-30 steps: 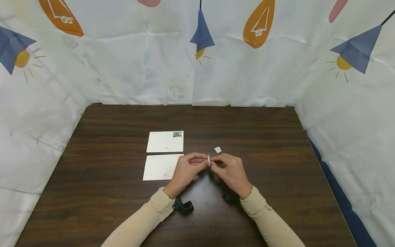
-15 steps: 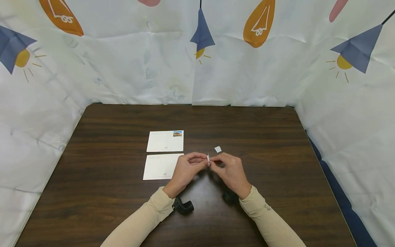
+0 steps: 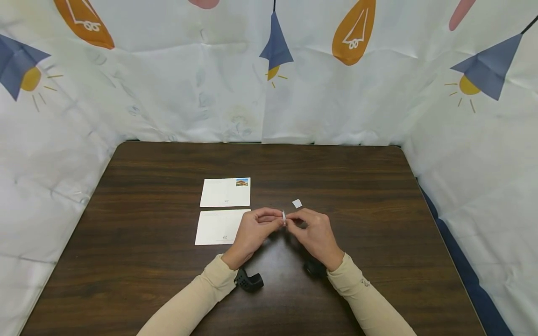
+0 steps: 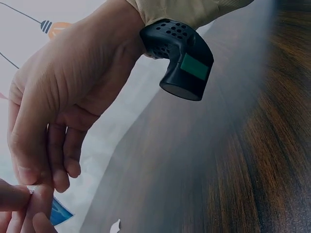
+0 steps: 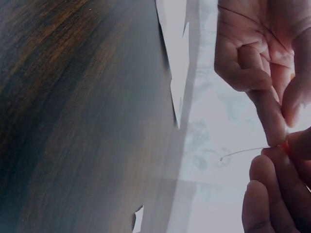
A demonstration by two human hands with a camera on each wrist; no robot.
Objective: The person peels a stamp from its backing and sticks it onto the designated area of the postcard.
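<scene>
Pinching a small, thin, blue-faced paper piece (image 4: 59,213), the left hand (image 3: 257,227) and right hand (image 3: 313,232) meet above the dark brown, wood-grained surface (image 3: 357,182), by the nearer white, oblong card (image 3: 214,227). It looks like peeling; going slowly from one corner should stop rips.

Far card (image 3: 222,194) behind near card (image 3: 214,227) on table (image 3: 357,182), left of hands (image 3: 254,231) (image 3: 316,231); scrap (image 3: 297,203) behind hands
</scene>
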